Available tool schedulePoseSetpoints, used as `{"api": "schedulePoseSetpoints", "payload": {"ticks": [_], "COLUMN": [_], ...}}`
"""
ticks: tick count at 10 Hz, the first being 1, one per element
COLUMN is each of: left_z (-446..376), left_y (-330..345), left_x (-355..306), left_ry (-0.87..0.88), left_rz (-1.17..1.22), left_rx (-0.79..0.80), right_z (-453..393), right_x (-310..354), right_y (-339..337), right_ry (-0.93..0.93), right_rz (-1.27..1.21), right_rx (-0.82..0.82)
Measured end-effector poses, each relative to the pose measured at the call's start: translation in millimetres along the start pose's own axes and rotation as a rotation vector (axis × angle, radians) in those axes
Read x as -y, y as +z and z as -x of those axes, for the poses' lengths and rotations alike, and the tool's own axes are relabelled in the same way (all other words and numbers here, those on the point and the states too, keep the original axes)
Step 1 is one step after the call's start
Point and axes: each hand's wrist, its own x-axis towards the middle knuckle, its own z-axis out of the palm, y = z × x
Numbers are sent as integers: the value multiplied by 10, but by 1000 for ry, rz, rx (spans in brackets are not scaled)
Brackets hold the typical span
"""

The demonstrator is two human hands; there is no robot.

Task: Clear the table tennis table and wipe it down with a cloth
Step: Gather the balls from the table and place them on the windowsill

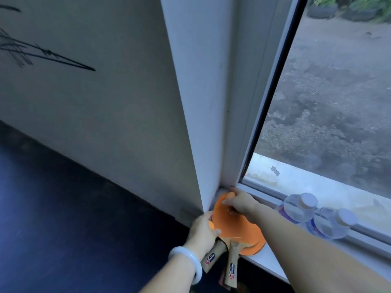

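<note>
The right hand reaches to the far corner of the white windowsill, fingers curled and pinching a small orange table tennis ball against the corner where the white window frame meets the sill. The left hand sits nearer and to the left, fingers curled round a second orange table tennis ball, only partly visible, and touching the edge of the upper paddle blade.

Two orange-faced wooden table tennis paddles lie stacked on the windowsill, blades toward the far corner, handles pointing near and overhanging the sill edge. Their long axes run roughly near to far, slightly splayed. The paddles lie directly between and beneath the two hands; the left hand is closer to the handles, the right hand to the blade tips.

Judgement: the items are being parked off the playing surface, so clearing is close to done and wiping not yet begun. The ball under the right hand could roll unless wedged in the corner.

Two clear plastic water bottles lie on the sill to the right.
</note>
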Motion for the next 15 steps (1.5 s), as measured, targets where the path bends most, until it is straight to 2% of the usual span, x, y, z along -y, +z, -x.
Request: {"api": "schedulePoseSetpoints", "payload": {"ticks": [3, 4, 6, 11, 13, 15], "left_z": [-15, -18, -47, -64, -59, -44], "left_y": [-13, -26, -27, 63, 120, 211], "left_x": [-25, -11, 49, -9, -29, -219], "left_ry": [66, 57, 74, 43, 48, 86], "left_rz": [-36, -33, -38, -60, -55, 42], "left_rx": [49, 64, 64, 62, 20, -129], "right_z": [74, 31, -125, 72, 223, 360], "right_x": [-22, 52, 52, -72, -138, -325], "right_y": [-70, -1, 132, 98, 114, 62], "right_ry": [8, -2, 15, -5, -8, 28], "right_rz": [-86, -219, -458, -611, -817, -787], "right_rx": [-167, -204, -168, -160, -173, -194]}}
